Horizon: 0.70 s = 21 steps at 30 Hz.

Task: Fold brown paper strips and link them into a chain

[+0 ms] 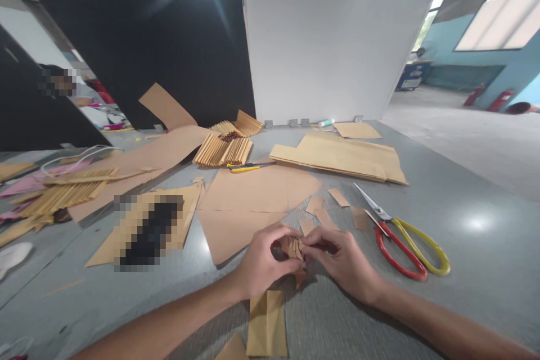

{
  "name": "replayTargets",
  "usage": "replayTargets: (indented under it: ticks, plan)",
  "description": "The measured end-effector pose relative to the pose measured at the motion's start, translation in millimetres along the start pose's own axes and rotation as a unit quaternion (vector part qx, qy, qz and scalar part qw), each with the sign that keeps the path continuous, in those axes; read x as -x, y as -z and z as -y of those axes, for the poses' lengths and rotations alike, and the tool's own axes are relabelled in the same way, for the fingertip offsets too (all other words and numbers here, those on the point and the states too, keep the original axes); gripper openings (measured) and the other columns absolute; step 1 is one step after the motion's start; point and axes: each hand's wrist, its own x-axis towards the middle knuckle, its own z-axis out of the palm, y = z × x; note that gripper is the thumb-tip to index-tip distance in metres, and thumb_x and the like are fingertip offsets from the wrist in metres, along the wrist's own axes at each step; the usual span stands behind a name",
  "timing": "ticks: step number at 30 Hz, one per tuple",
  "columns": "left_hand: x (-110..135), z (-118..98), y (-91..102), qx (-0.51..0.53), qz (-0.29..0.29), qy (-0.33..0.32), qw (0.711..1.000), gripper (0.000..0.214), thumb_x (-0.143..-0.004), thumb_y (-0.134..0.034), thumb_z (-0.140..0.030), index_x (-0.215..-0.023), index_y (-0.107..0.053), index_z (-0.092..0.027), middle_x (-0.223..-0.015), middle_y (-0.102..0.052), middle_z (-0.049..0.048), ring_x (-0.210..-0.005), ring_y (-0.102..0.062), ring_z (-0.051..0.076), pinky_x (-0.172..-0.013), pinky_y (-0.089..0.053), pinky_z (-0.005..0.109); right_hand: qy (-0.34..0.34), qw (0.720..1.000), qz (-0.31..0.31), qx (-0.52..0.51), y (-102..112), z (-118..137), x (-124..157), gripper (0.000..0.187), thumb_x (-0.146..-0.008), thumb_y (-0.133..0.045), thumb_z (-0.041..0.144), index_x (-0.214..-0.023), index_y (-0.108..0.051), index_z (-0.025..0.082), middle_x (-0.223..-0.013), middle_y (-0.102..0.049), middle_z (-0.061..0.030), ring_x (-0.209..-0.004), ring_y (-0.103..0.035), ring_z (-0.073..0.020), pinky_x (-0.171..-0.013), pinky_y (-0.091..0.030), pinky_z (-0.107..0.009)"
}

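My left hand (270, 256) curls around a small bunch of folded brown paper pieces (293, 246), thumb below and fingers above. From the other side, my right hand (335, 253) pinches the edge of the same bunch. Several small cut paper pieces (338, 197) lie just beyond my hands. To the right rest scissors (390, 219) with one red and one yellow handle, blades apart. A creased paper strip (267, 323) lies below my left wrist. Behind my hands a large brown paper sheet (248, 197) spreads over the grey table.
A yellow utility knife (244, 167) lies beside pleated paper bundles (223, 151). Folded brown paper (341, 157) sits at the back right. More pleated strips (67, 194) and a long curled sheet (143, 160) are on the left. Black and white panels (329, 45) stand behind; a person (63, 84) is beyond.
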Motion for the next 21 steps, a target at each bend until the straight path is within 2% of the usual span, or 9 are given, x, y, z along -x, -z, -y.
replayTargets:
  ticks: [5,13,18,21]
  plan:
    - [-0.8,0.6,-0.7,0.012,0.006,0.005,1.000,0.038,-0.073,-0.084,-0.016,-0.108,-0.071,-0.024,-0.103,-0.070,0.0018,-0.096,-0.065,0.021,-0.083,-0.047,0.027,-0.012,1.000,0.009,-0.010,0.0,0.5,-1.1,0.014,-0.094,-0.067,0.025,-0.082,-0.070,0.018,-0.077,-0.071,-0.0017,-0.073,-0.067,-0.0162,-0.069,-0.051,-0.027]
    - [-3.3,0.1,1.7,-0.002,0.019,-0.022,1.000,0.035,-0.074,-0.084,-0.016,-0.108,-0.074,-0.023,-0.105,-0.069,0.0031,-0.098,-0.065,0.020,-0.086,-0.046,0.026,-0.084,0.983,0.044,-0.157,-1.8,2.2,-4.6,0.018,-0.094,-0.069,0.033,-0.089,-0.060,0.018,-0.070,-0.069,-0.0006,-0.064,-0.066,-0.0145,-0.062,-0.054,-0.028]
    - [-4.3,1.8,2.0,-0.023,0.015,-0.019,0.999,0.037,-0.072,-0.085,-0.015,-0.107,-0.076,-0.023,-0.101,-0.069,0.0026,-0.094,-0.064,0.020,-0.083,-0.046,0.027,-0.081,0.985,0.055,-0.145,-0.4,-1.2,-6.2,0.020,-0.093,-0.070,0.034,-0.087,-0.061,0.017,-0.070,-0.070,-0.0018,-0.064,-0.067,-0.0147,-0.062,-0.056,-0.028]
    - [-4.5,2.0,2.1,-0.019,0.017,-0.014,1.000,0.038,-0.071,-0.085,-0.012,-0.106,-0.077,-0.023,-0.101,-0.070,0.0024,-0.095,-0.064,0.020,-0.084,-0.046,0.027,-0.101,0.984,0.053,-0.139,-0.2,-0.5,-6.7,0.021,-0.092,-0.071,0.036,-0.089,-0.060,0.017,-0.068,-0.071,-0.0012,-0.059,-0.067,-0.0142,-0.057,-0.056,-0.026]
